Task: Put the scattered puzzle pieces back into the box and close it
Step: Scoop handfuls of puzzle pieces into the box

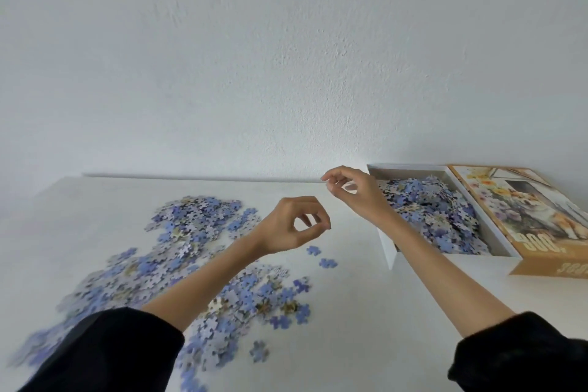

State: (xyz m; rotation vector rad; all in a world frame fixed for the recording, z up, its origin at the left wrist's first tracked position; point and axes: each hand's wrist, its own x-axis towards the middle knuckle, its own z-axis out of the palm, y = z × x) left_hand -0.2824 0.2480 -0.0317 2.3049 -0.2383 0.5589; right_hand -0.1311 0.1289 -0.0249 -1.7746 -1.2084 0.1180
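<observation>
The box [386,245] holds a heap, but a big scatter of puzzle pieces [191,226] lies left of it on the worktop [366,312]; the lid [521,210] waits just right of it. My right hand [353,191] hovers at its left edge, fingers slack and empty; my left hand [292,226] curls its fingers, and I cannot tell whether they pinch anything.
</observation>
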